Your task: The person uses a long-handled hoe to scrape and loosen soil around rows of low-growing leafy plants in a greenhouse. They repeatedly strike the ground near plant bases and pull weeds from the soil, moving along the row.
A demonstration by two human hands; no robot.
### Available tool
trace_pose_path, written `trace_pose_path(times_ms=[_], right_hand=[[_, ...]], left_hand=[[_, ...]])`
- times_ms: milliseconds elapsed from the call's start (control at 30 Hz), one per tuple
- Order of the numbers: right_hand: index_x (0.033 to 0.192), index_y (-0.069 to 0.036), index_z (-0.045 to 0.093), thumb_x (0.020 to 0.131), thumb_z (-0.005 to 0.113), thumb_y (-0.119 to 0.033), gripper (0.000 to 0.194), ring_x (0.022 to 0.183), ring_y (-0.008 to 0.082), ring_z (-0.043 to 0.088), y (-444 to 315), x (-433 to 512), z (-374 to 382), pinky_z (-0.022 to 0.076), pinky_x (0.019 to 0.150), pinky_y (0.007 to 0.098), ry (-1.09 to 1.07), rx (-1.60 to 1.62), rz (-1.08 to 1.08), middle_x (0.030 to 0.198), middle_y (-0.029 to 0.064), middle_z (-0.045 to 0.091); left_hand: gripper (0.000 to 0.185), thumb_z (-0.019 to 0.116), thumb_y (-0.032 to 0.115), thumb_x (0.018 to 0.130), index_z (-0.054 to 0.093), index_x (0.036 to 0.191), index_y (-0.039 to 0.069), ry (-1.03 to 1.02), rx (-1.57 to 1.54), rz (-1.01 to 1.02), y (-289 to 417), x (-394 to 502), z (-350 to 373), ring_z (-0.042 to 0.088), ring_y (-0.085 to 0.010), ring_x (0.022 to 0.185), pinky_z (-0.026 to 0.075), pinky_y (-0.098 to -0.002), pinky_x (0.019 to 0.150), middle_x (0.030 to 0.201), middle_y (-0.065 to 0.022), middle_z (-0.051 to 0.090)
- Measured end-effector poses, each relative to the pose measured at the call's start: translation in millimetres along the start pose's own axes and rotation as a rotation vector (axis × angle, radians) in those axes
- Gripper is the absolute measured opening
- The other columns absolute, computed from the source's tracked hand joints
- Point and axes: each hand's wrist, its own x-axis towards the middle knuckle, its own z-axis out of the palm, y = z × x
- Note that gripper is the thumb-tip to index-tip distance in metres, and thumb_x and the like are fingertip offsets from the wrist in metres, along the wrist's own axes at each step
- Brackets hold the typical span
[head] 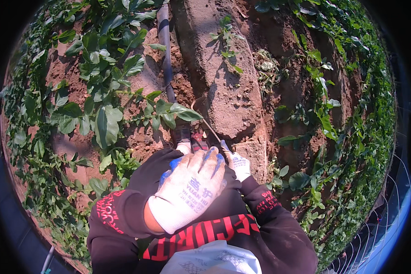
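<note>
My left hand [190, 188], in a white knit glove with blue coating, is raised before my dark trousers, its printed back facing up. Its palm is hidden, so whether it holds anything does not show. Further right, my smaller-looking right hand [239, 165] wears a matching glove and grips a thin, curved hook-like tool [210, 127]. The tool slants up and left from my fingers, and its bent end lies near the edge of a raised soil bed [231, 78]. Just left of the tool, a broad-leaved plant stem [164, 111] leans over the furrow.
My shoes [198, 141] stand in the narrow furrow. A dark hose [164, 44] runs along it. Leafy plants [104, 125] crowd the left bed, and more greenery [359, 137] covers the right. Wilted plants [268, 66] lie beside the raised bed. Wire hoops [392, 191] line the right rim.
</note>
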Motion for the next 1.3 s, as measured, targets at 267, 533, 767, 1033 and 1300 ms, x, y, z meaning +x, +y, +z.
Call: trace_pose_path(times_ms=[267,533,767,1033,1300], right_hand=[[0.131,-0.014,0.052,0.091,0.06,-0.028,0.043,0.088,0.0335,0.066,-1,39,-23,0.0521,0.074,0.0408,0.279,0.265,-0.067,0.103,0.0143,0.067],[0.133,-0.009,0.051,0.097,0.056,-0.025,0.039,0.05,0.0105,0.046,67,126,-77,0.0394,0.045,0.0261,0.402,1.855,0.169,0.071,-0.0009,0.052],[0.116,-0.012,0.057,0.095,0.058,-0.038,0.034,0.041,0.0113,0.034,127,306,-171,0.0301,0.038,0.0274,0.283,1.984,0.165,0.06,0.0002,0.045],[0.109,-0.009,0.069,0.093,0.056,-0.036,0.034,0.076,0.0287,0.067,194,409,-178,0.0535,0.07,0.0396,0.577,0.602,0.324,0.088,0.0169,0.07],[0.12,-0.01,0.064,0.092,0.058,-0.03,0.036,0.099,0.0312,0.065,247,326,-72,0.0488,0.086,0.0382,0.491,0.697,0.406,0.107,0.0177,0.069]], left_hand=[[0.043,0.062,0.03,0.085,0.06,0.116,-0.001,-0.022,-0.015,-0.027,-8,7,-4,0.055,-0.0315,0.111,0.047,-0.041,0.093,0.121,-0.0199,0.058],[0.043,0.067,0.031,0.081,0.063,0.113,0.002,-0.049,-0.038,-0.029,-18,16,-11,0.057,-0.0287,0.107,0.047,-0.0407,0.091,0.12,-0.0161,0.059],[0.043,0.064,0.029,0.085,0.059,0.115,-0.002,-0.098,-0.049,-0.005,-31,29,-19,0.057,-0.0315,0.106,0.048,-0.0406,0.088,0.118,-0.0197,0.059],[0.044,0.064,0.029,0.084,0.059,0.117,0.0,-0.148,-0.071,-0.035,-49,40,-23,0.058,-0.0294,0.105,0.048,-0.0393,0.089,0.118,-0.0171,0.059],[0.044,0.067,0.025,0.08,0.059,0.117,0.003,-0.112,-0.049,-0.035,-54,40,-24,0.06,-0.029,0.102,0.049,-0.0392,0.086,0.116,-0.0151,0.06]])
